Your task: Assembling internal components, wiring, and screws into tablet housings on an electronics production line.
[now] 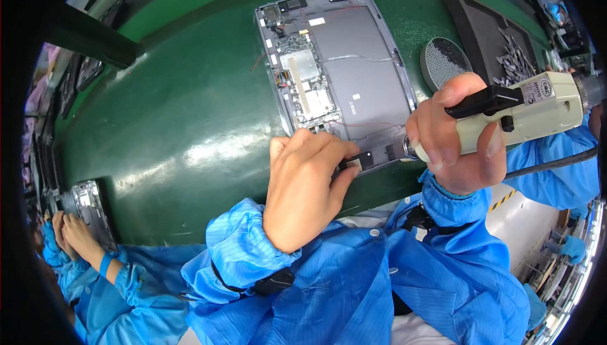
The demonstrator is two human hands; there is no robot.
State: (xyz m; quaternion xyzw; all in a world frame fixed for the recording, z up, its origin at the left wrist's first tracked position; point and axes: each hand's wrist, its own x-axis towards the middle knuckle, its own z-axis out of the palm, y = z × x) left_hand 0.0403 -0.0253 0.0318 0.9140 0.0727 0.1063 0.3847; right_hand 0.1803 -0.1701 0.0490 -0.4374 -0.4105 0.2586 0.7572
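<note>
An opened tablet point(363, 86) lies on the green bench, its circuit board point(303, 73) and large grey battery bare. At its near edge my left hand point(308, 184) is closed, thumb and fingertips around a small black speaker point(359, 161) in the corner; the fingers partly cover it. Similar black speakers point(293, 5) sit along the far edge. My right hand point(458, 133) wraps around a cream electric screwdriver point(534, 111) with a black lever, held nearly level and pointing left. Its tip is at the tablet's near right corner; whether it touches a screw cannot be seen.
Right of the tablet stand a round dish point(446, 63) of tiny screws and a dark tray point(471, 38) with a pile of small metal pieces. A cable point(550, 163) passes below the screwdriver. At far left another person's hands point(76, 237) work beside another open device point(95, 212).
</note>
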